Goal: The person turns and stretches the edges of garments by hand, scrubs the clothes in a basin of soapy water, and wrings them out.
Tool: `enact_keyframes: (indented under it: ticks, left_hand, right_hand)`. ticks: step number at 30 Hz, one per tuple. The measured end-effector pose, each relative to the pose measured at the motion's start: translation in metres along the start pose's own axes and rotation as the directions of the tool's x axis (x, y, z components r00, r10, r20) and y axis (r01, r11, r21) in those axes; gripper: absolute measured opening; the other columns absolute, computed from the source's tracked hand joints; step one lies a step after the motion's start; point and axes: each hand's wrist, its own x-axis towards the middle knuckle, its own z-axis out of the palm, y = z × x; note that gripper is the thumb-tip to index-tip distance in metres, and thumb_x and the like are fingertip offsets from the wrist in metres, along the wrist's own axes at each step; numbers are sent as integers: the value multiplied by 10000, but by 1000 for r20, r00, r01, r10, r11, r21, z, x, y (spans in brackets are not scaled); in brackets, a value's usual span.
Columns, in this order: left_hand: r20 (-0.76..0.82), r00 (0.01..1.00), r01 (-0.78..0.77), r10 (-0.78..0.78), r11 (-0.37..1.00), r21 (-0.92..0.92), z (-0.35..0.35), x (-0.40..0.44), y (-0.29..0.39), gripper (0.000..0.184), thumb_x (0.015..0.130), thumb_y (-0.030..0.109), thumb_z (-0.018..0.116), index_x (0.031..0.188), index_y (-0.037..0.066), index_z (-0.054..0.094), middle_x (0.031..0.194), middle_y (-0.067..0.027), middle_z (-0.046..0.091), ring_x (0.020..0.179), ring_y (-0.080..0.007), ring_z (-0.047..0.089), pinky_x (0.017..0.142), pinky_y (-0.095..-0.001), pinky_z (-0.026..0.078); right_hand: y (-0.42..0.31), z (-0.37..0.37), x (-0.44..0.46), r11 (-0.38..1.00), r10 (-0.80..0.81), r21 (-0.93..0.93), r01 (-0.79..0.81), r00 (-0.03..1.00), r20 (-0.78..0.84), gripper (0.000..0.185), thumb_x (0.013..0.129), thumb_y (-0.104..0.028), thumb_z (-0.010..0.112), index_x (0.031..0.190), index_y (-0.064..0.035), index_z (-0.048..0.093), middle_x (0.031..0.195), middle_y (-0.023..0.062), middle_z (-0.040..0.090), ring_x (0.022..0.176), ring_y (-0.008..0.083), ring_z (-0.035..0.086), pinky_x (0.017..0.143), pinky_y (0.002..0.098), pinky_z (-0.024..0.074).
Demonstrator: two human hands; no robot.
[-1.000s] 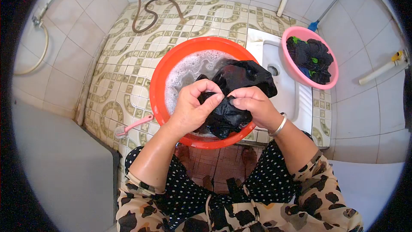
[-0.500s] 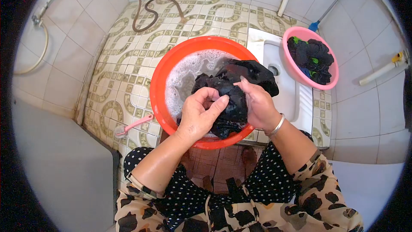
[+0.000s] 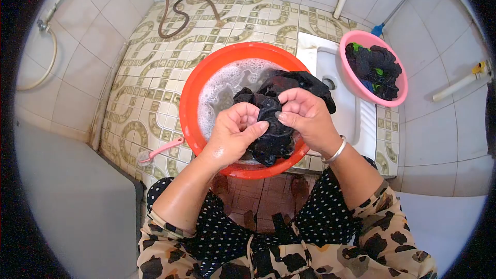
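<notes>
Nearest: tan sleeves with dark blotches (image 3: 380, 217) and black polka-dot trousers with white dots (image 3: 330, 196), knees apart. Left hand (image 3: 233, 132), wet, had its fingers curled in and its thumb laid on a wet black cloth garment (image 3: 274, 140), pinching a bunch of it. Right hand (image 3: 306, 119), silver metal bangle (image 3: 339, 150) at the wrist, pinched the same garment between thumb and forefinger; the two thumb tips sat close together. Garment was over the round red-orange plastic basin (image 3: 191, 111), part of it draped over the right-hand rim. Foamy grey water (image 3: 212, 106) showed inside the basin, left of the cloth. Pink-handled scrub brush (image 3: 163, 150) was just left of the basin, on patterned cream-and-green floor tiles (image 3: 139, 72). Right of the basin: white ceramic squat toilet (image 3: 350, 119). Beyond, the round pink plastic basin (image 3: 354, 83) held dark garments with bright green bits (image 3: 376, 67). Farther back: thin brown hose (image 3: 168, 1), left; blue-headed long-handled brush (image 3: 377, 30), right, by the wall.
</notes>
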Motion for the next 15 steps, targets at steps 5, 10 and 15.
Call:
enact_keyframes:
  ticks: [5, 10, 15]
  left_hand:
    - [44, 999, -29, 28, 1000, 11, -12, 0, -4, 109, 790, 1, 599, 841, 49, 516, 769, 47, 541, 683, -13, 493, 622, -175, 417]
    - [-71, 997, 0, 7, 996, 93, -39, 0, 5, 169, 754, 45, 641, 887, 79, 543, 753, 40, 541, 649, -47, 487, 602, -198, 406]
    - [-150, 989, 31, -13, 993, 116, -51, -1, 15, 121, 768, 37, 612, 866, 74, 550, 737, 29, 557, 634, -54, 490, 592, -197, 404]
  right_hand:
    - [-15, -18, 3, 991, -23, -132, 30, 998, 54, 165, 846, -107, 546, 988, -24, 534, 783, 45, 604, 651, 72, 554, 618, 205, 464]
    - [-31, -83, 15, 915, -254, -391, 104, 899, -356, 118, 739, -43, 579, 849, -2, 566, 698, 26, 570, 590, 77, 528, 536, 214, 457]
    - [-11, -107, 10, 619, -340, -779, 102, 929, -148, 255, 641, -110, 684, 823, -8, 537, 699, 46, 555, 572, 152, 519, 548, 274, 452]
